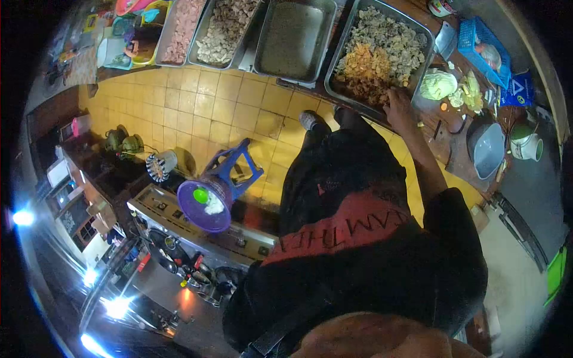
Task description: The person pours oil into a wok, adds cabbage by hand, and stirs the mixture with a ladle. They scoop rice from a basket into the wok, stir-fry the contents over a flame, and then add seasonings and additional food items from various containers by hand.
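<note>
My right hand (pixel 399 108) reaches to the near right edge of a metal tray (pixel 422 89). Its fingers are bent close together at the rim, beside the food, and I cannot make out what they hold. In the tray lie pale chopped pieces (pixel 388 37) and a heap of orange-brown crumbly food (pixel 363 64). To the right of the hand, a cabbage (pixel 439 85) sits on the counter with loose leaves (pixel 471 95) next to it. My left hand is out of view.
More metal trays stand left along the counter: one with only a thin layer (pixel 295 39), one of pale pieces (pixel 227 30), one of pink meat (pixel 182 30). Right are a blue basket (pixel 504 71) and grey bowl (pixel 486 149). Behind, a purple basket (pixel 188 212) tops a blue stool (pixel 242 170).
</note>
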`<state>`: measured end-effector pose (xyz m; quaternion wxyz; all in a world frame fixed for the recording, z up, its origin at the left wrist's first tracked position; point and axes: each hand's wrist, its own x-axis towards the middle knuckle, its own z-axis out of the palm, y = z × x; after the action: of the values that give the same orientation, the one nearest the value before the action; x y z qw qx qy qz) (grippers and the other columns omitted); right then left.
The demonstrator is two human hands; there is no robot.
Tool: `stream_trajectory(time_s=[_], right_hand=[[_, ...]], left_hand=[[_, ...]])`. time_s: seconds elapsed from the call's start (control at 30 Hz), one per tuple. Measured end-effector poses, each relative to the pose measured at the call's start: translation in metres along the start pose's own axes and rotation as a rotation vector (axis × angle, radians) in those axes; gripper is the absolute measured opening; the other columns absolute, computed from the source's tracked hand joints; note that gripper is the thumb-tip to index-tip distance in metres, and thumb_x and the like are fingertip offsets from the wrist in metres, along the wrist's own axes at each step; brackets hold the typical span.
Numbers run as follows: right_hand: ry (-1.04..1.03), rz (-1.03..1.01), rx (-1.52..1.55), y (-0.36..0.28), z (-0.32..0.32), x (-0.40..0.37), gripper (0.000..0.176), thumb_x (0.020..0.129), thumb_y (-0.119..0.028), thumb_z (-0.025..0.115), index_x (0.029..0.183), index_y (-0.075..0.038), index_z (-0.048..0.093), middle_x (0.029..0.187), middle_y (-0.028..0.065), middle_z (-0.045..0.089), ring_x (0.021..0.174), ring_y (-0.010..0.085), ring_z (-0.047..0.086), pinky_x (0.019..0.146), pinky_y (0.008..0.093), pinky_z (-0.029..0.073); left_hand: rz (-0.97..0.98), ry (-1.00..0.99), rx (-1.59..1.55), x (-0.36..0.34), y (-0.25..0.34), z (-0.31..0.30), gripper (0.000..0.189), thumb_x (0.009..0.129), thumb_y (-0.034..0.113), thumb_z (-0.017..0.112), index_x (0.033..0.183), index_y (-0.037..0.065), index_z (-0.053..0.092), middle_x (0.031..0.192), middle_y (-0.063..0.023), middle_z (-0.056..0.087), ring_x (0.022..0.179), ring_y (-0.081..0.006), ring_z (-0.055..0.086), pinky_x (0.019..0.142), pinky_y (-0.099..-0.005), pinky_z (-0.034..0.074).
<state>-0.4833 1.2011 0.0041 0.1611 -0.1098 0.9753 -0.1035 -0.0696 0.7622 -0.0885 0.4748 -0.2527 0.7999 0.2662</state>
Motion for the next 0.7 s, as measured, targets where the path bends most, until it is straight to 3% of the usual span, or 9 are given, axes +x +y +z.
stream_trajectory(time_s=[0.27, 0.4, 0.47, 0.57, 0.7], right_hand=[[-0.161, 0.046, 0.059, -0.003, -0.026, 0.015, 0.041, 0.08, -0.014, 0.061, 0.115, -0.001, 0.045, 0.109, 0.0205, 0.051, 0.1, 0.0346, 0.052, 0.083, 0.042, 0.045], [-0.021, 0.043, 0.007, -0.001, -0.018, 0.012, 0.042, 0.079, -0.014, 0.062, 0.117, -0.001, 0.047, 0.109, 0.0207, 0.052, 0.098, 0.0344, 0.053, 0.084, 0.0415, 0.045], [-0.071, 0.067, 0.056, 0.0, -0.015, 0.015, 0.027, 0.078, -0.014, 0.059, 0.101, -0.002, 0.051, 0.102, 0.0193, 0.053, 0.096, 0.0356, 0.053, 0.081, 0.044, 0.045], [-0.206, 0.124, 0.087, 0.0, -0.026, 0.018, 0.023, 0.078, -0.012, 0.058, 0.098, -0.002, 0.053, 0.1, 0.0183, 0.057, 0.095, 0.0344, 0.055, 0.079, 0.0434, 0.045], [0.007, 0.055, 0.171, 0.011, -0.018, 0.017, 0.015, 0.079, -0.01, 0.056, 0.091, -0.002, 0.055, 0.091, 0.0185, 0.06, 0.089, 0.0338, 0.058, 0.073, 0.0438, 0.046]], left_hand=[[-0.01, -0.036, -0.035, -0.007, 0.005, 0.004, 0.018, 0.079, 0.02, 0.056, 0.085, 0.004, 0.061, 0.074, -0.0122, 0.062, 0.069, -0.0274, 0.059, 0.064, -0.0342, 0.047], [-0.021, -0.058, -0.028, -0.009, 0.004, 0.005, 0.019, 0.08, 0.021, 0.056, 0.084, 0.004, 0.062, 0.074, -0.0119, 0.062, 0.069, -0.0273, 0.059, 0.065, -0.0343, 0.047], [-0.026, -0.075, -0.023, -0.011, 0.003, 0.005, 0.019, 0.08, 0.022, 0.056, 0.084, 0.005, 0.062, 0.074, -0.0118, 0.062, 0.069, -0.0272, 0.059, 0.065, -0.0343, 0.047], [-0.032, -0.102, -0.009, -0.012, 0.001, 0.005, 0.02, 0.08, 0.023, 0.055, 0.084, 0.005, 0.063, 0.074, -0.0115, 0.062, 0.07, -0.0271, 0.06, 0.066, -0.0343, 0.047], [-0.031, -0.143, 0.03, -0.012, -0.005, 0.002, 0.02, 0.08, 0.024, 0.055, 0.083, 0.006, 0.063, 0.074, -0.0112, 0.063, 0.07, -0.027, 0.06, 0.066, -0.0343, 0.047]])
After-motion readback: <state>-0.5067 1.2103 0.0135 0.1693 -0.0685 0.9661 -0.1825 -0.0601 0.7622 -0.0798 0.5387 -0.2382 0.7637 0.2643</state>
